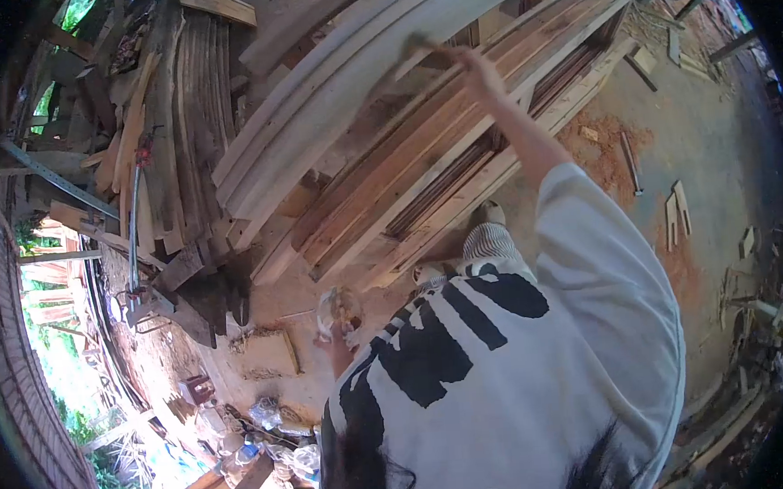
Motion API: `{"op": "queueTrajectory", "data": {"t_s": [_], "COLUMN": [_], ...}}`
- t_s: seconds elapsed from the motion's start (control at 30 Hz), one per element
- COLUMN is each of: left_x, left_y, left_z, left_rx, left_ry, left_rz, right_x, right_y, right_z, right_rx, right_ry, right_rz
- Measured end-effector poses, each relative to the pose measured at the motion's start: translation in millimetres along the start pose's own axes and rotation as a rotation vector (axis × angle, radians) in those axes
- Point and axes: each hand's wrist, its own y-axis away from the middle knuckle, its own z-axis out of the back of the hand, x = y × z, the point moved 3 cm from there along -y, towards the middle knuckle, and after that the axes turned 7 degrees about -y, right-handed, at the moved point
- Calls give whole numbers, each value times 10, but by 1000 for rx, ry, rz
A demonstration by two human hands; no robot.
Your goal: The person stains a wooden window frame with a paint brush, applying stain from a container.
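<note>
A person in a white shirt (527,406) leans over stacked timber, the right hand (479,71) closed around what appears to be a brush (419,42), held out at the pale boards (304,133). The left hand (333,345) is curled at a clear container (339,310), low beside the stack. Brown beams (387,169) lie alongside; the mixed tones do not show how much is finished or left.

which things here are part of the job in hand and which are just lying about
Likely the job:
brush-like tool (blurred), right hand
clear container, left hand
long pale boards

Apparently lying about:
hammer-like tool
notched wood pieces
reddish sawdust
plastic bags
</note>
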Motion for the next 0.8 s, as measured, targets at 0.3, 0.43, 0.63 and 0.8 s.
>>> {"op": "queueTrajectory", "data": {"t_s": [0.3,0.43,0.63,0.8], "left_x": [-177,-450,-318,-138], "left_y": [462,710,855,830], "left_z": [-1145,-1708,-2158,-2201], "left_rx": [-93,-100,-239,-216], "left_ry": [101,135,-2,4], "left_rz": [20,1,13,39], "right_x": [-161,419,625,471], "right_y": [361,43,-341,-147], "right_z": [-327,48,633,694], "right_rx": [212,109,-223,257], "right_ry": [628,877,702,882], "right_rz": [300,136,148,127]}}
